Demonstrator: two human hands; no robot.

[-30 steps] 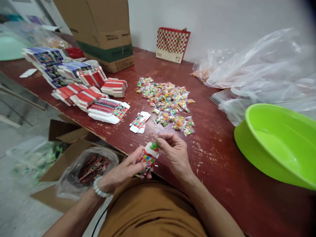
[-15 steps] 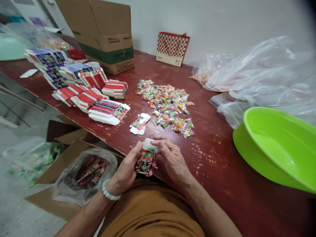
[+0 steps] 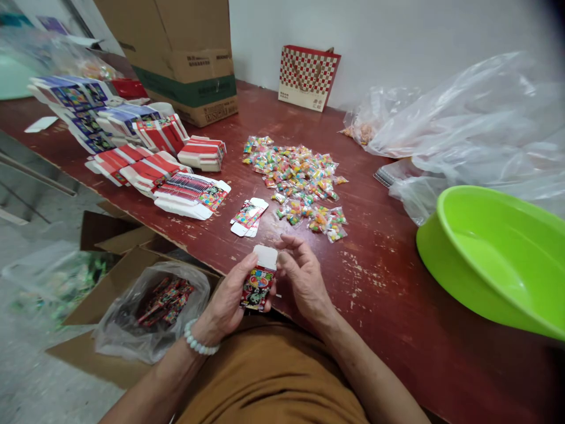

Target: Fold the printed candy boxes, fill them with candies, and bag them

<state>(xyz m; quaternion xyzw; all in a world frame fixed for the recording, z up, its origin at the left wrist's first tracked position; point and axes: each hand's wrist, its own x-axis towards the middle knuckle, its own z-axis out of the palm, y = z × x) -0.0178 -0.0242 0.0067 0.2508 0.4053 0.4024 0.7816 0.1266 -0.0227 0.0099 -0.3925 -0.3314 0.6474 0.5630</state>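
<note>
My left hand (image 3: pixel 229 300) grips a small printed carton (image 3: pixel 258 282) upright at the near edge of the red-brown table (image 3: pixel 388 294); its white top flap stands open. My right hand (image 3: pixel 302 277) is beside the carton, fingers curled against its upper edge and flap. A pile of small wrapped sweets (image 3: pixel 300 182) lies just beyond my hands. A couple of flat cartons (image 3: pixel 249 217) lie between the pile and my hands.
Stacks of flat red and blue cartons (image 3: pixel 132 147) cover the table's left side. A green plastic basin (image 3: pixel 498 259) sits at the right, clear plastic bags (image 3: pixel 463 129) behind it. A cardboard box (image 3: pixel 185 59) and checked paper bag (image 3: pixel 308 79) stand at the back. A bag-lined box (image 3: pixel 150 306) is on the floor.
A green sweet held by my right hand at the carton's mouth is no longer visible. The carton has turned upright with its flap raised, and my right fingers have shifted to its top edge.
</note>
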